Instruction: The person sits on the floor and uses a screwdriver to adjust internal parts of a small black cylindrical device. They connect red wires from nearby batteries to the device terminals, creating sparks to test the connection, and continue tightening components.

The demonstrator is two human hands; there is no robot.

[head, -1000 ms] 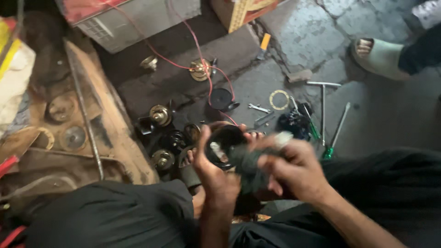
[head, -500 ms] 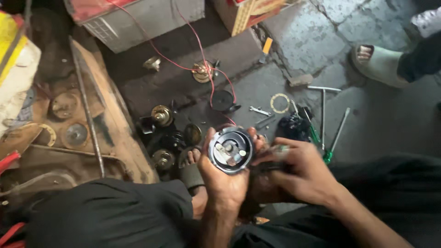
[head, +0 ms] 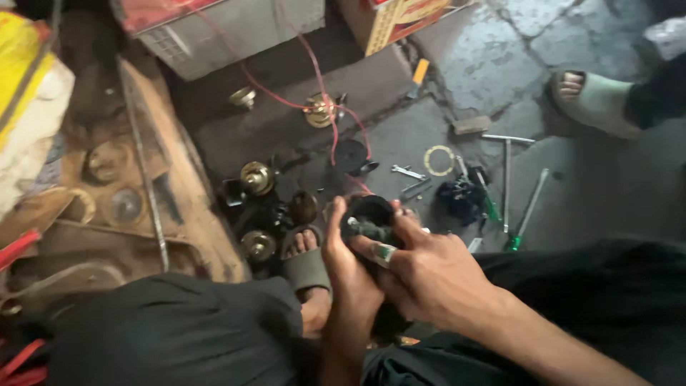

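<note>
The round black part is up off the floor, held between both hands just above the person's own sandalled foot; the left hand is clenched around its near side from below, thumb up along the rim, while the right hand grips across the front, fingers curled over a small dark, greenish piece pressed at the part's open face — whether that piece is seated or only resting there I cannot tell; this reads as the fitting-and-turning step, and the next move looks to call for a firm left-hand hold against a careful twist or push from the right, square to the opening. Half a second ago the part's pale, ringed face was turned up toward the camera and plainly readable; now it has tipped away and the right hand has come over it, hiding most of it — the view itself has also drifted. Around them on the floor: brass-coloured round parts, a red wire running to a grey box, a yellow ring, a small spanner, green-handled screwdrivers; another person's sandalled foot stands at upper right.
</note>
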